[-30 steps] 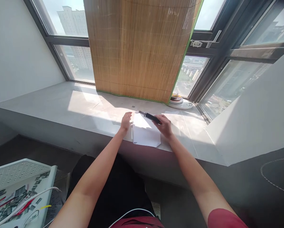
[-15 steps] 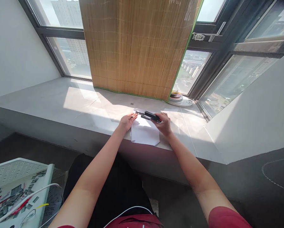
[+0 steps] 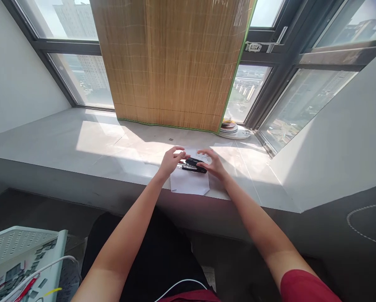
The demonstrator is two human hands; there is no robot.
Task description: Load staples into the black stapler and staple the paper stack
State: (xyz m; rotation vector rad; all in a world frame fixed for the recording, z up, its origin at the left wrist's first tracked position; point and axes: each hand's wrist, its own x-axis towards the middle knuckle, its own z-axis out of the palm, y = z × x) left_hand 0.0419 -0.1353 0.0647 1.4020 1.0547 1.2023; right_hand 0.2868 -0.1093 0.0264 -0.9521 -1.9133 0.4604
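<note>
A black stapler (image 3: 192, 164) lies across the upper part of a white folded sheet of paper (image 3: 189, 184) near the front edge of the grey windowsill (image 3: 81, 142). My right hand (image 3: 212, 163) grips the stapler's right end, thumb in front and fingers arched over it. At the stapler's left end my left hand (image 3: 170, 160) curls its fingertips onto the metal tip. Both forearms reach in from below, and the paper's lower edge shows between my wrists.
A bamboo blind (image 3: 172, 63) with green edging hangs down to the sill behind the paper. A stack of plates (image 3: 233, 129) sits at the back right by the window frame. A white perforated tray (image 3: 21, 256) with small pieces and a white cable stands lower left.
My right hand has brought the stapler down and towards me onto the paper. My left hand has moved from the paper's left edge onto the stapler's tip. The view has tilted downwards.
</note>
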